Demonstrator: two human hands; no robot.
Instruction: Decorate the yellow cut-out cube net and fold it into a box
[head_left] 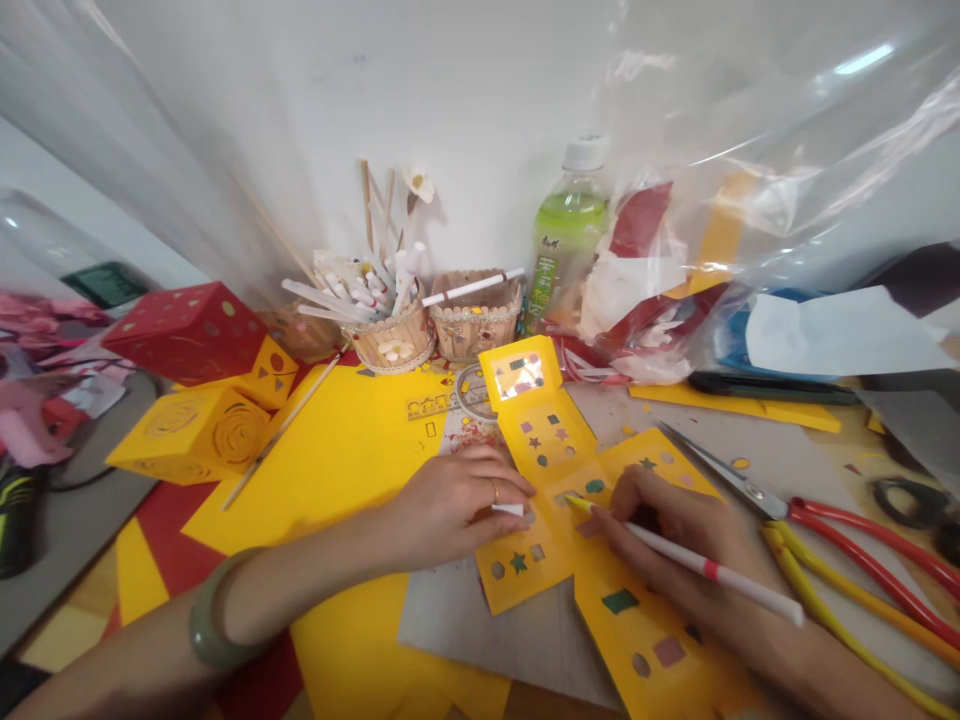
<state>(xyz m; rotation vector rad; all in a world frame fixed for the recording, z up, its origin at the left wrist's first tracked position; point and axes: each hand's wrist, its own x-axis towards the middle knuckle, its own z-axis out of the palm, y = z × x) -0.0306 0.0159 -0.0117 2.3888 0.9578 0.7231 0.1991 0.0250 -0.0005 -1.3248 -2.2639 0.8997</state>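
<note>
My right hand [675, 530] is closed round a slim white felt-tip pen [720, 574] with a pink band. Its yellowish tip rests on a yellow cut-out card [525, 470], a cross-shaped sheet with rows of small green, pink and clear shapes. My left hand [457, 505] lies over the card's left part with the fingers curled. From these fingers pokes a short white piece that looks like a pen cap [508, 510]. A bangle [212, 610] circles my left wrist. Beneath the card is a grey board [465, 620], and my right hand covers some of the card's panels.
Scissors [765, 500] with red and yellow handles lie at right, near a black cutter [772, 388]. Yellow sheets [337, 470] spread at left beside a yellow box [187, 430] and a red box [187, 330]. Behind stand a pen basket [386, 345] and a drink bottle [570, 230].
</note>
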